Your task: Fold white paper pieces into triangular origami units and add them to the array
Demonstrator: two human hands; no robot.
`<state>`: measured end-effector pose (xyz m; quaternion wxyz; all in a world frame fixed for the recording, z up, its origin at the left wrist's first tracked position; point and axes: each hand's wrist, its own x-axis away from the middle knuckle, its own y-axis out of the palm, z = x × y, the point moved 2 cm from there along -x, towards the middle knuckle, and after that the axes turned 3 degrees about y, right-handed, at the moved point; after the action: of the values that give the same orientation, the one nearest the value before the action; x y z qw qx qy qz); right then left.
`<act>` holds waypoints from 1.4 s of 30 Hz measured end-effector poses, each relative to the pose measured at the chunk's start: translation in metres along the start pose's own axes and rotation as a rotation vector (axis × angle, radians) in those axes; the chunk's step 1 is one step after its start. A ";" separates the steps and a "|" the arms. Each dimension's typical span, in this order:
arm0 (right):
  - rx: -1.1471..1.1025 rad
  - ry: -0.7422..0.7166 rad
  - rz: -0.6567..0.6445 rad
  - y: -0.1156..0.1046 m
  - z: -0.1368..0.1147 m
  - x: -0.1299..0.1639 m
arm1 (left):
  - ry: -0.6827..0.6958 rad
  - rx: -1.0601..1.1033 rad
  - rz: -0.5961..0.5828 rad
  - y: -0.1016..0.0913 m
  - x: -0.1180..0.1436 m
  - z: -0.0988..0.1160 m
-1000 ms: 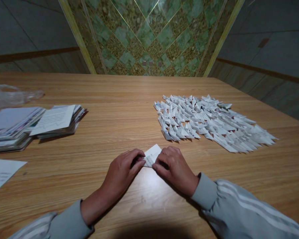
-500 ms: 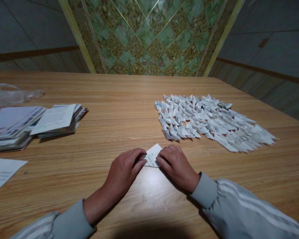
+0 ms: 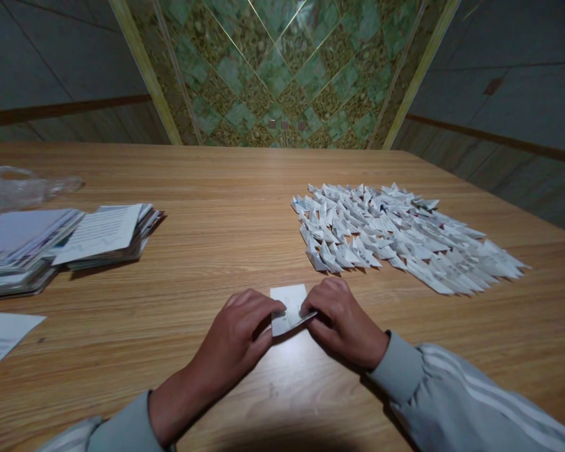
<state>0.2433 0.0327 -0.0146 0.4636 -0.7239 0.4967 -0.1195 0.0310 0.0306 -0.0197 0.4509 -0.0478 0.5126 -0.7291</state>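
Observation:
Between my hands, at the middle of the table, is a small folded piece of printed white paper [image 3: 289,298]. My left hand [image 3: 240,329] pinches its left side, thumb below and index finger on top. On the opposite side my right hand [image 3: 341,320] grips the paper's right edge between thumb and fingers, and the near edge there is lifted off the table. Beyond my right hand lies a large group of folded white paper boats [image 3: 381,229], set close together in rows.
Stacks of paper sheets [image 3: 28,229] and a smaller pile topped by a printed sheet [image 3: 106,229] lie on the left of the wooden table [image 3: 216,194]. Clear crumpled plastic [image 3: 28,188] sits behind them. A loose printed sheet [image 3: 4,333] is nearer at the left edge.
The folded paper has turned from a pointed shape to a squarish one between my hands. Its near edge is now raised, and both hands have shifted their grip slightly.

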 end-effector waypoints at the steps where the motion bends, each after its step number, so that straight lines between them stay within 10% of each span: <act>1: -0.022 0.022 -0.004 -0.001 0.001 -0.001 | -0.027 0.005 0.003 0.000 0.000 -0.002; 9: -0.001 0.220 -0.012 0.010 0.007 -0.008 | -0.243 0.063 0.118 0.006 0.004 -0.009; 16: 0.138 0.304 0.055 0.013 0.005 -0.009 | 0.014 -0.130 0.111 0.007 0.002 -0.005; 42: 0.309 0.255 0.138 0.018 -0.001 -0.012 | 0.081 -0.307 0.096 0.011 0.008 -0.002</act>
<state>0.2268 0.0407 -0.0248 0.5096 -0.5876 0.5756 -0.2525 0.0323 0.0255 -0.0326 0.4516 -0.0622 0.6374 -0.6212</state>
